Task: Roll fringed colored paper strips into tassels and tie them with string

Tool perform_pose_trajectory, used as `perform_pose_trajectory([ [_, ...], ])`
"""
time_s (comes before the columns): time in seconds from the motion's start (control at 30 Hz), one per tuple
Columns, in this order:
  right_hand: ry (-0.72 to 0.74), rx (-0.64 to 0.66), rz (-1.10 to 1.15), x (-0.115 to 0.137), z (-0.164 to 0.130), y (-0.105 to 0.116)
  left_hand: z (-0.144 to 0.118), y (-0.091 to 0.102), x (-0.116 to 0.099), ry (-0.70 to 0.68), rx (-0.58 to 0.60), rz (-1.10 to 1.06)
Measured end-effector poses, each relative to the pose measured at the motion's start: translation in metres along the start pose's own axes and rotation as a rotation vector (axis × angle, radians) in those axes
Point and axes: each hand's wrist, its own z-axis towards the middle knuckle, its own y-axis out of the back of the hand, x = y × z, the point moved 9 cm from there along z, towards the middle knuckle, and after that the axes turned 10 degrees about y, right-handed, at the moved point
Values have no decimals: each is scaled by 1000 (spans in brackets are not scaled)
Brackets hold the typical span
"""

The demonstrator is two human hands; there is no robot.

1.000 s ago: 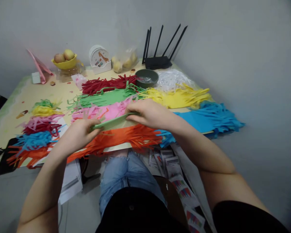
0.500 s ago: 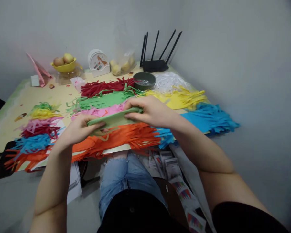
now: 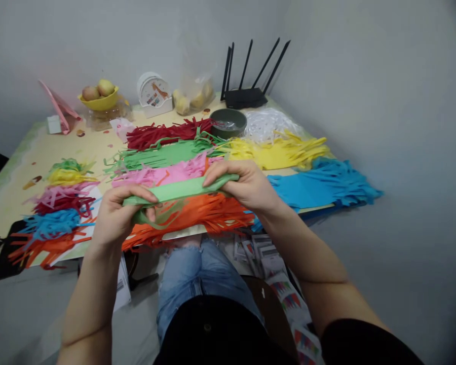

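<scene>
Holding a green paper strip [image 3: 180, 188] stretched between left hand [image 3: 116, 220] and right hand [image 3: 247, 185], both grips closed on its ends; six finished bundles [image 3: 57, 203] on the worktop [image 3: 41, 149], many cut sheets [image 3: 197, 213] left.

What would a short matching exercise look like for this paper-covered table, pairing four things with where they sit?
Things:
1. green fringed strip
2. black router
3. yellow fruit bowl
4. blue fringed paper

Places:
A. far left of the table, by the wall
B. held between left hand and right hand
C. right edge of the table
D. back corner, antennas up

Pairs: 1-B, 2-D, 3-A, 4-C
</scene>
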Motion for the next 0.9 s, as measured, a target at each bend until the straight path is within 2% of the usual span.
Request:
perform_pose_trajectory([
  [0.17, -51, -20, 23, -7, -5, 0, -4, 2, 0, -21, -15, 85],
  [0.33, -56, -8, -22, -8, -8, 0, -12, -6, -8, -149, 35, 318],
  [0.43, -5, 3, -204, 4, -9, -2, -19, -6, -17, -233, -131, 566],
  [0.5, 44, 7, -336, 14, -9, -5, -23, -5, -22, -274, -247, 643],
  [0.57, 63, 20, -435, 20, -10, -7, -25, -7, -24, -289, -286, 694],
  [0.67, 44, 29, -484, 20, -10, -7, -24, -11, -22, -277, -253, 803],
  [0.77, -8, -4, -391, 14, -10, -3, -22, -5, -15, -187, -227, 697],
  [0.9, -147, -19, -55, -3, -12, -6, -19, 6, -1, -33, -204, 376],
])
